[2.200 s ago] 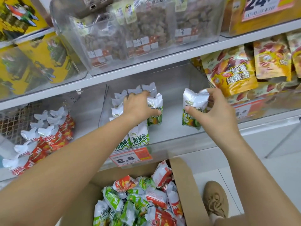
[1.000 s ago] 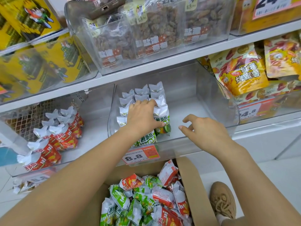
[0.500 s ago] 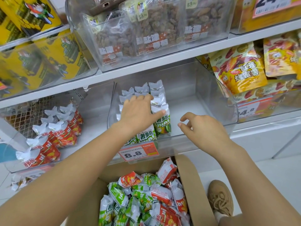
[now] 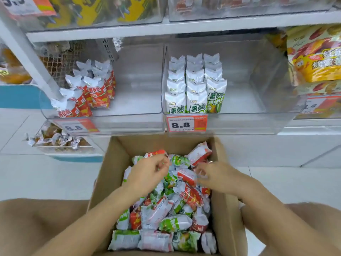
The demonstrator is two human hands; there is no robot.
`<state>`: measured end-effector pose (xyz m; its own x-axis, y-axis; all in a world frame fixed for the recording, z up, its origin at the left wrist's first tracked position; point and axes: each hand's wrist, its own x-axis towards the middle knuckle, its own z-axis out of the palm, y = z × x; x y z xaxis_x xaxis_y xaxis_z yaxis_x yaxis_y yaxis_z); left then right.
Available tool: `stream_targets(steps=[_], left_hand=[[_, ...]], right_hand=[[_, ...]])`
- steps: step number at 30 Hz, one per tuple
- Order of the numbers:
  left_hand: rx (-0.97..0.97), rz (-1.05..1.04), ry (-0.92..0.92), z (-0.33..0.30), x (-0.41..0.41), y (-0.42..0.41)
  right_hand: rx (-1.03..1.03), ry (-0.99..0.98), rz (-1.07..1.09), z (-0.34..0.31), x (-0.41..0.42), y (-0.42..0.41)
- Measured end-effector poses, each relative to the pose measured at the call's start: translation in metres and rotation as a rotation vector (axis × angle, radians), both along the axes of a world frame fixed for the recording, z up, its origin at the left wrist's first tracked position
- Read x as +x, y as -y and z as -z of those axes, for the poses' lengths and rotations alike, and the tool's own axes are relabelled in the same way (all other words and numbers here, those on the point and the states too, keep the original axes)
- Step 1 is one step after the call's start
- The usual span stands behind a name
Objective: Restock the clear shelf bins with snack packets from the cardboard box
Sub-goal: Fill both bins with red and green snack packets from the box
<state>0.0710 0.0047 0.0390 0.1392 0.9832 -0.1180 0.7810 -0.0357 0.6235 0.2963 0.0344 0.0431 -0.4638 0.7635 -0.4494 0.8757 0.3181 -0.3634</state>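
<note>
An open cardboard box (image 4: 114, 157) on the floor holds several loose red and green snack packets (image 4: 166, 218). Both my hands are inside it, over the far end of the pile. My left hand (image 4: 147, 170) has its fingers curled down among the packets; blur hides whether it grips one. My right hand (image 4: 215, 174) pinches the end of a red packet (image 4: 186, 177) between thumb and fingers. Above, the right clear bin (image 4: 249, 122) holds three upright rows of green packets (image 4: 195, 93) on its left side. The left clear bin (image 4: 129, 115) holds red packets (image 4: 92, 93).
Orange 8.8 price tags (image 4: 186, 123) hang on both bin fronts. Big yellow snack bags (image 4: 317, 58) fill the bin to the right. A lower bin (image 4: 55, 139) at left holds small wrapped snacks. My knees flank the box on the white tiled floor.
Both hands have left the green-packet bin and dropped into the cardboard box. My head has tilted down, so the box fills the lower view. The packet my right hand held earlier is out of it.
</note>
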Motion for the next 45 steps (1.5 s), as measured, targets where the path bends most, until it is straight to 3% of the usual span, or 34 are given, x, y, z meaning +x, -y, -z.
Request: stream_targets(steps=[2,6,8,12,18,21,24,27,31,34,38,41,45], left_hand=[[-0.196,0.055,-0.115,0.039,-0.015,0.016],[-0.361,0.030,-0.155,0.083,-0.047,0.018],[-0.389,-0.029,-0.123,0.096,-0.059,0.010],[-0.404,-0.173,-0.118,0.117,-0.078,0.000],[-0.429,-0.175,-0.101,0.138,-0.099,0.006],[-0.391,-0.163,-0.126,0.139,-0.095,-0.010],[-0.268,-0.111,-0.193,0.137,-0.075,-0.039],[-0.116,0.030,-0.365,0.137,-0.053,-0.069],[0.177,0.627,-0.843,0.148,-0.040,-0.099],[0.210,0.888,-1.112,0.152,-0.033,-0.111],[0.184,0.841,-1.279,0.152,-0.033,-0.113],[0.133,0.739,-1.258,0.149,-0.044,-0.106],[-0.029,0.407,-1.075,0.121,-0.056,-0.089]], right_hand=[[-0.074,0.091,-0.018,0.027,-0.006,0.003],[0.211,0.282,-0.097,0.065,-0.013,-0.009],[0.334,0.402,-0.201,0.073,-0.019,-0.019],[0.363,0.553,-0.301,0.087,-0.032,-0.048],[0.432,0.686,-0.418,0.107,-0.052,-0.077],[0.294,0.773,-0.374,0.108,-0.057,-0.080],[0.037,0.603,-0.212,0.108,-0.061,-0.067],[-0.302,0.181,0.212,0.100,-0.058,-0.050],[-0.563,-0.352,0.730,0.105,-0.052,-0.027],[-0.663,-0.617,0.947,0.114,-0.048,-0.007],[-0.857,-0.955,1.161,0.112,-0.046,0.004],[-0.917,-1.128,1.220,0.108,-0.046,0.005],[-0.842,-1.074,1.161,0.113,-0.050,0.009]])
